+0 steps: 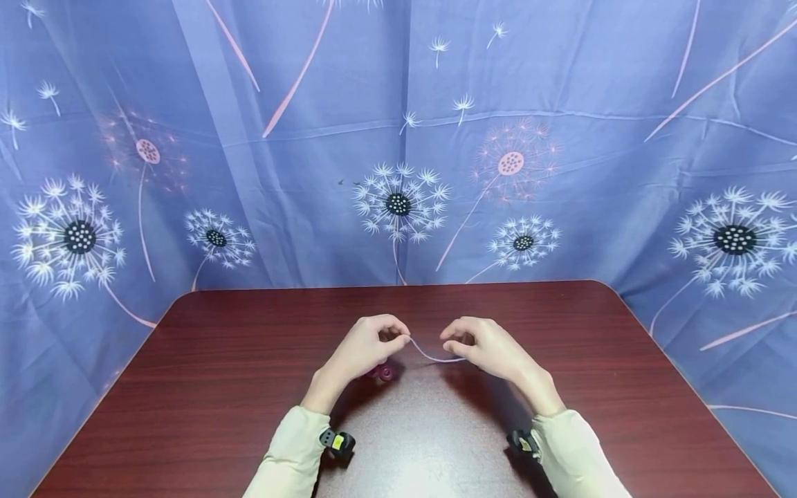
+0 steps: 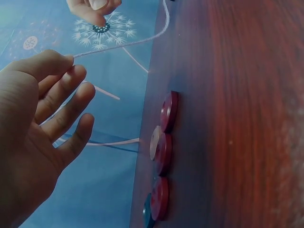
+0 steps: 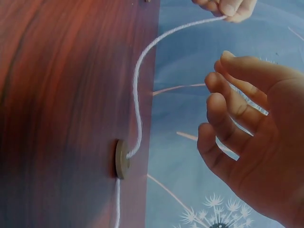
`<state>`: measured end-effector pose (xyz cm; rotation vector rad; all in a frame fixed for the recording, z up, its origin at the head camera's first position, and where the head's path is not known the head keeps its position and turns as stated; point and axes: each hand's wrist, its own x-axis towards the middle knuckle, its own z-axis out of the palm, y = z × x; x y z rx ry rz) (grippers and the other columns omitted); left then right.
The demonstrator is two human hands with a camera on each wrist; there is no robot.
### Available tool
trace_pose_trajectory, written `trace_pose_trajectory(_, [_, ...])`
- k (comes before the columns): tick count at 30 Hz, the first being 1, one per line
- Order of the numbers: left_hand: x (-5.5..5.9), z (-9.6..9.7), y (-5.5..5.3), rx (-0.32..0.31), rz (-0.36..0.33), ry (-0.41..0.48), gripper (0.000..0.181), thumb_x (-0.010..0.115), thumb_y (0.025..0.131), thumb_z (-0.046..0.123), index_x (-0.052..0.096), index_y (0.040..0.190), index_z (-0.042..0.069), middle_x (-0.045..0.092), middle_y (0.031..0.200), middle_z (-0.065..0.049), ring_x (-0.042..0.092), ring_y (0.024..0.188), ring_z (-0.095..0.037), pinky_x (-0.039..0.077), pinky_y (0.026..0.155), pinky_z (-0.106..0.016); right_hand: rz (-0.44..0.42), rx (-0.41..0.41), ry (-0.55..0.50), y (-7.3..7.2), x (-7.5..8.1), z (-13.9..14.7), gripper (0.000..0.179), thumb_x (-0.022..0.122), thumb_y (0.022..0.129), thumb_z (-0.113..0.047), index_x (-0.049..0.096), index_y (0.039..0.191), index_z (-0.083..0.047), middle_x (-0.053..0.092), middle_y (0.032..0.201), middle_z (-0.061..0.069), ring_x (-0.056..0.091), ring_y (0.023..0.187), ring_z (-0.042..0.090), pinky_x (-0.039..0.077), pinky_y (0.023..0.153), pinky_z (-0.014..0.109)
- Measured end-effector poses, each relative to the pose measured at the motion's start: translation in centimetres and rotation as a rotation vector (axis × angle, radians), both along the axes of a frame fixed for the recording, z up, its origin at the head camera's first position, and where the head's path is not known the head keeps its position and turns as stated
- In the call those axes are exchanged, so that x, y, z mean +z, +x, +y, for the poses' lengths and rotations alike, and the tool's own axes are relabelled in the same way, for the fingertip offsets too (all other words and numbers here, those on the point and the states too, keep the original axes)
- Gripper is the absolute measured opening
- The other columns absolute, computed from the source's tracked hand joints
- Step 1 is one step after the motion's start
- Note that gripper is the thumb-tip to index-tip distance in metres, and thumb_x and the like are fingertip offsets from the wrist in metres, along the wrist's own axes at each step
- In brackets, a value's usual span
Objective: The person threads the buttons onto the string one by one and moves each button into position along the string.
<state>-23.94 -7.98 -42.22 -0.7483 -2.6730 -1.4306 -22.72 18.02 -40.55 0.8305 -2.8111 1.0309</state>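
Note:
My left hand (image 1: 367, 346) pinches one end of a thin white cord (image 1: 429, 356) between thumb and index finger above the table. From there the cord sags toward the right and passes behind my right hand (image 1: 488, 346). That hand hovers with its fingers loosely bent, nothing between them. In the right wrist view, the cord drops to a brownish button (image 3: 121, 160) standing on edge and continues beyond it. Red buttons (image 2: 164, 154) lie below my left hand, with a pale button (image 2: 155, 142) and a dark green button (image 2: 147, 210) beside them.
The dark red wood-grain table (image 1: 249, 346) carries everything. A blue curtain (image 1: 299, 207) with dandelion prints hangs along its back and sides. Each wrist wears a black strap, and pale sleeves (image 1: 289, 449) cover the forearms.

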Motion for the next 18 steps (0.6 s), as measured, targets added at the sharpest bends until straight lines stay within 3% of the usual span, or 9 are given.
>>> trace_pose_trajectory(5, [-0.2, 0.2, -0.1, 0.0, 0.084, -0.033, 0.005, 0.071, 0.09, 0.024, 0.074, 0.093, 0.02, 0.067, 0.081, 0.015, 0.059, 0.073, -0.005, 0.049, 0.068, -0.022, 0.011, 0.017, -0.023, 0.2, 0.1, -0.6, 0.013, 0.071, 0.092, -0.021, 0.072, 0.104, -0.019, 0.069, 0.091, -0.009, 0.06, 0.071, 0.002, 0.05, 0.067, 0.023])
trace_pose_trajectory(18, [-0.2, 0.5, 0.0, -0.015, 0.139, -0.026, 0.005, 0.072, 0.09, 0.025, 0.074, 0.092, 0.021, 0.065, 0.079, 0.015, 0.058, 0.072, -0.003, 0.049, 0.066, -0.022, 0.022, 0.014, -0.06, 0.4, -0.4, -1.8, 0.016, 0.071, 0.091, -0.021, 0.072, 0.107, -0.017, 0.068, 0.089, -0.01, 0.064, 0.075, 0.005, 0.051, 0.069, 0.022])
